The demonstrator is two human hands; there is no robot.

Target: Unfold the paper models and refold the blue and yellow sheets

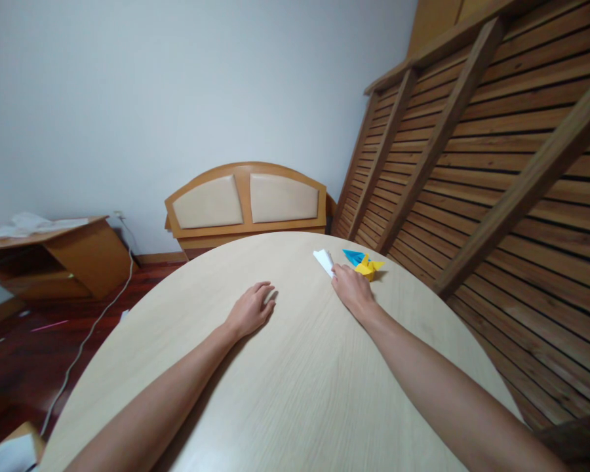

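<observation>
My right hand (351,288) reaches to the far right part of the round pale wooden table (295,387), its fingers on the near end of a folded white paper (323,260). Just to the right of that hand lie a yellow folded paper figure (368,267) and a blue folded paper piece (354,255). My left hand (250,309) rests palm down on the tabletop near the middle, fingers loosely curled, holding nothing.
A slatted wooden bed frame (482,170) leans against the wall at the right. A padded headboard (248,200) stands beyond the table's far edge. A low wooden desk (54,255) with papers is at the left, and a white cable (93,328) runs across the floor.
</observation>
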